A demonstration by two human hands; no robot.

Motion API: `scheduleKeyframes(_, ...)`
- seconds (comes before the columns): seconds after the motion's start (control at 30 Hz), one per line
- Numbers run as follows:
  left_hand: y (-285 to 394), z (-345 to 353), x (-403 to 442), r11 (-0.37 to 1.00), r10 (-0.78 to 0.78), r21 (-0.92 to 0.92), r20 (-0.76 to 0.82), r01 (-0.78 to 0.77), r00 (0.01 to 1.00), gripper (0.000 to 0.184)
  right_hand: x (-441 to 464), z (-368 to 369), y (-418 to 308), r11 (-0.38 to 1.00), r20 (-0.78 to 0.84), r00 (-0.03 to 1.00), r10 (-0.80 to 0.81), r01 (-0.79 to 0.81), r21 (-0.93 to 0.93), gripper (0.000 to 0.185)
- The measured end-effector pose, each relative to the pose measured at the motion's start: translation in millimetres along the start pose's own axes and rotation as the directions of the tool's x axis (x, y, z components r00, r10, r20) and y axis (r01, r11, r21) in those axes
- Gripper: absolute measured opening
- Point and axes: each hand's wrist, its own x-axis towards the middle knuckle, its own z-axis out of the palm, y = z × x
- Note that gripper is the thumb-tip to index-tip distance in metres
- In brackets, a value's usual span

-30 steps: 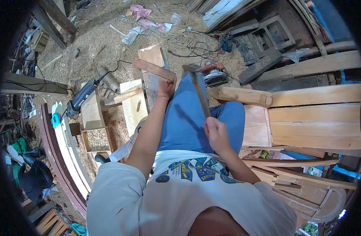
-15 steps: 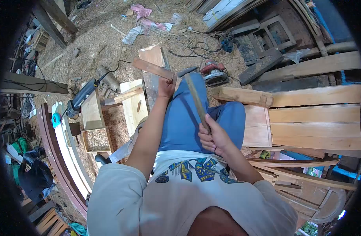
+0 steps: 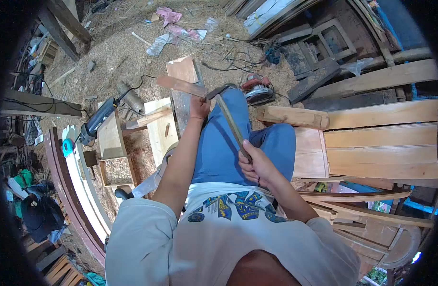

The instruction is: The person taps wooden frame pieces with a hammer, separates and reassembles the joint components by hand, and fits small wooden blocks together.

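Observation:
My left hand (image 3: 199, 107) is closed round the near end of a short flat wooden piece (image 3: 180, 86), which points up and to the left over a long board (image 3: 182, 69). My right hand (image 3: 255, 163) grips the wooden handle of a hammer (image 3: 232, 125). The hammer's dark head lies beside the near end of the wooden piece, just above my left hand; whether they touch is hard to tell. Both hands are over my blue trousers.
A red sander or saw (image 3: 257, 88) stands on the shavings beyond my knees. At the left are a blue-grey power tool (image 3: 98, 120) with a cord and an open wooden box (image 3: 118, 171). Wooden panels (image 3: 381, 138) lie at the right, beside a thick timber (image 3: 293, 117).
The hammer has swung; its head has come from above my knee to the near end of the wooden piece. That piece has tilted slightly in my left hand.

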Motion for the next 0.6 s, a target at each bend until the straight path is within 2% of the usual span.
scheduleKeyframes(0.03,-2,0,0,1.000,-0.011,0.013,-0.018,0.011,1.000,0.023,1,-1,-1,0.997,-0.006,1.000,0.029,-0.029,-0.067,0.058)
scheduleKeyframes(0.13,-3,3,-6,0.996,0.041,-0.079,0.024,-0.039,0.999,0.022,0,3,-2,0.991,-0.060,0.991,-0.120,0.117,-0.063,0.058)
scheduleKeyframes(0.17,-4,3,-8,0.998,0.048,-0.035,0.045,-0.047,0.998,0.022,0,4,-1,0.986,-0.075,0.983,-0.165,0.162,-0.050,0.057)
scheduleKeyframes(0.23,-5,3,-3,0.996,0.069,0.051,0.082,-0.074,0.994,0.022,4,-1,4,0.987,-0.070,0.987,-0.145,0.139,-0.085,0.056)
scheduleKeyframes(0.33,7,0,0,0.999,0.024,-0.041,0.004,-0.024,1.000,0.021,6,-3,5,0.982,-0.059,0.990,-0.130,0.120,-0.148,0.055)
scheduleKeyframes(0.4,4,-2,1,0.997,0.070,0.016,0.047,-0.071,0.996,0.020,4,0,4,0.982,-0.082,0.986,-0.143,0.131,-0.135,0.055)
scheduleKeyframes(0.5,1,0,-1,0.993,0.112,0.038,0.053,-0.114,0.992,0.017,2,-5,2,0.933,-0.107,0.948,-0.300,0.268,-0.241,0.058)
scheduleKeyframes(0.6,0,-1,-3,0.995,0.094,0.035,0.044,-0.095,0.995,0.016,-6,2,0,0.816,-0.155,0.835,-0.529,0.449,-0.365,0.057)
